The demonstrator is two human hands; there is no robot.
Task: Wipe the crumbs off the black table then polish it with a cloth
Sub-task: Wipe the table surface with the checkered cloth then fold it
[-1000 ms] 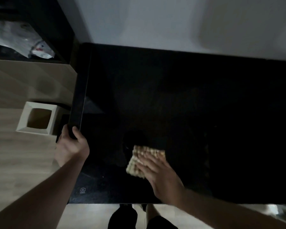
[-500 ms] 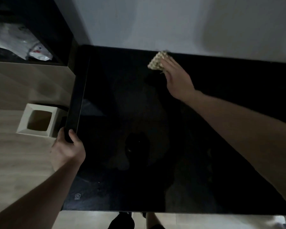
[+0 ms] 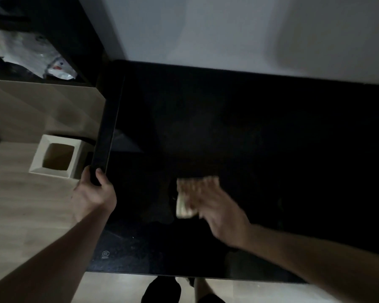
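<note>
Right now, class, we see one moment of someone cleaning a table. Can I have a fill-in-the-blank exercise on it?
1. The right hand presses a pale ____ onto the table.
2. The left hand grips the black table at its ____ edge.
3. The white bin stands on the ____.

Missing words: cloth; left; floor

light: dim room, plain pale grey wall (image 3: 228, 29) at the far side | floor: light wood-look plank floor (image 3: 20, 204) at left | furniture: beige flat-fronted cabinet (image 3: 42, 110) under a dark recessed shelf (image 3: 53, 22) holding crumpled white plastic bags (image 3: 31, 55) | on floor: white square open-topped bin (image 3: 57, 158) near the cabinet
</note>
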